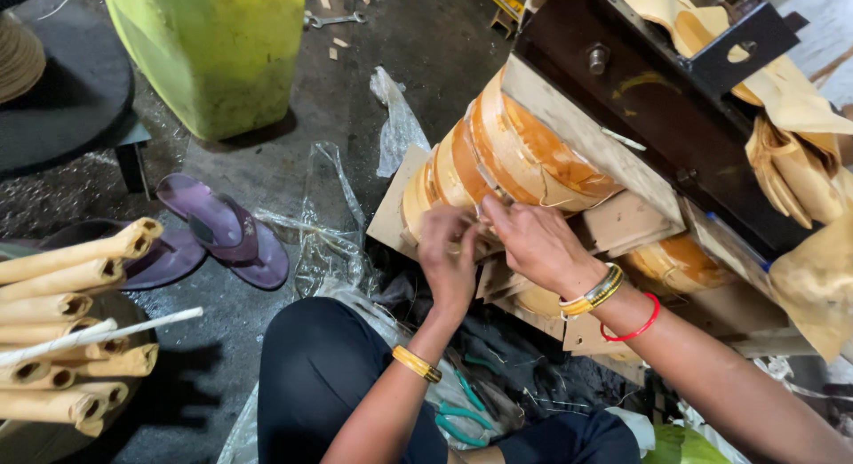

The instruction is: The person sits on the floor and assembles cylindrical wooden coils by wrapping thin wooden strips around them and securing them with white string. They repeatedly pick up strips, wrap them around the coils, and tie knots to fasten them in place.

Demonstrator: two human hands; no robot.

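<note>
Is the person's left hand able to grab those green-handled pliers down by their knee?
Probably yes. The left hand is on the paper-wrapped coil, and the green-handled pliers lie just below that forearm among clear plastic, with nothing covering them. It would only need to let go first.

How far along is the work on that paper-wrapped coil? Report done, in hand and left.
Done: tan paper bands already wrap the coil under the dark metal frame. In hand: left hand and right hand pinch at its lower edge. Left: unclear; rolled paper tubes lie unused nearby.
</note>
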